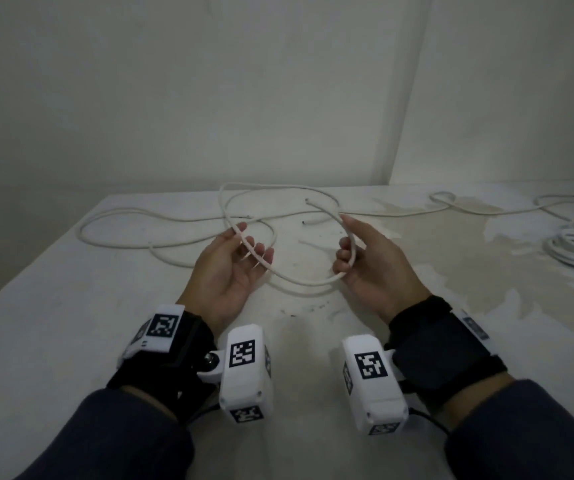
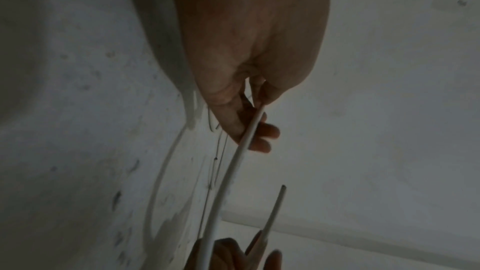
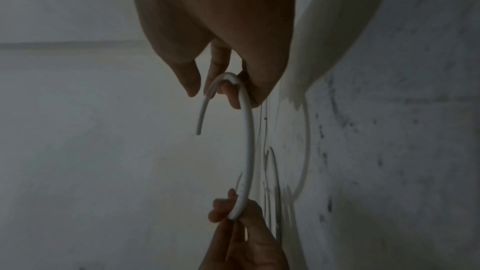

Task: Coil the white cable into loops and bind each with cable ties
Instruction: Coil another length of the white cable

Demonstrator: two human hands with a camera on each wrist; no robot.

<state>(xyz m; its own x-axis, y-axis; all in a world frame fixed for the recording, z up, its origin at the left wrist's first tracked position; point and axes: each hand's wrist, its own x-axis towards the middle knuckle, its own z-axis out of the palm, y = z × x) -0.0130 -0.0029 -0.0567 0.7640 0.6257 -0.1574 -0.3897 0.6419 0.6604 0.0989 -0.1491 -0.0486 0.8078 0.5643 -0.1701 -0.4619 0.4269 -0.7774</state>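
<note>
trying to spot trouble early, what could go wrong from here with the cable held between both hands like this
1. The right hand holds the white cable close to its free end; that short springy tail may slip out and undo the first loop.
2. The left hand only pinches the cable lightly, so the arc could twist.
3. The slack on the table crosses itself and may tangle when pulled in.
4. No cable ties are visible, so a finished loop might have to be held.

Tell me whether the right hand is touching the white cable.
Touching. The right wrist view shows the white cable bent around a finger of the right hand, and the head view shows the fingers curled round it.
</note>
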